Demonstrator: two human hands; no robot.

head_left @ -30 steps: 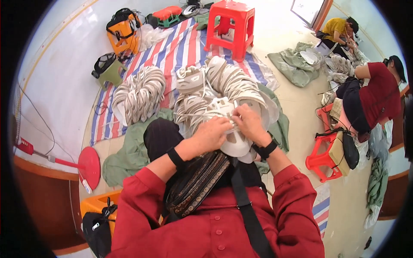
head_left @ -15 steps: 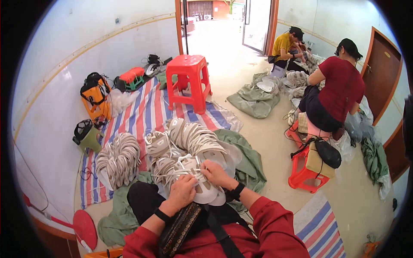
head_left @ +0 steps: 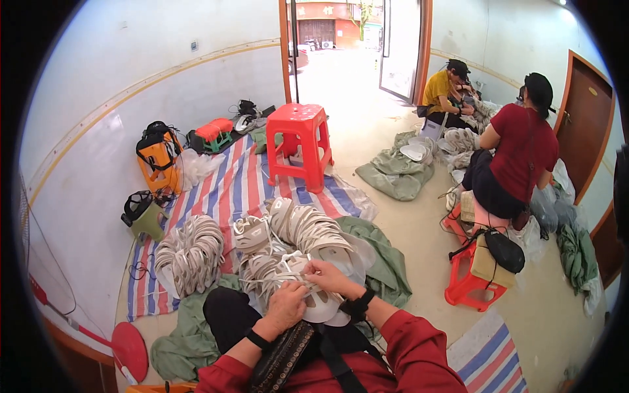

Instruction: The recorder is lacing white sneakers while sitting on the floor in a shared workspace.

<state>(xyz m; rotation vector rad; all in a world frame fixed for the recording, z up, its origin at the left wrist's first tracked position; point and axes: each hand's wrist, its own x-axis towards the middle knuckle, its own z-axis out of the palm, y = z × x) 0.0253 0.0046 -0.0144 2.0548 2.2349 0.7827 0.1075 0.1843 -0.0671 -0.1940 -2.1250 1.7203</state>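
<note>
Left hand and right hand, both grips closed on a white shoe upper above the lap, beside stacked uppers.

Red plastic stool on striped mat; orange bag against wall.

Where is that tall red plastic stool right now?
In the head view, the tall red plastic stool stands upper centre on the striped mat, just before the open doorway, beyond the rows of white pieces.
</note>
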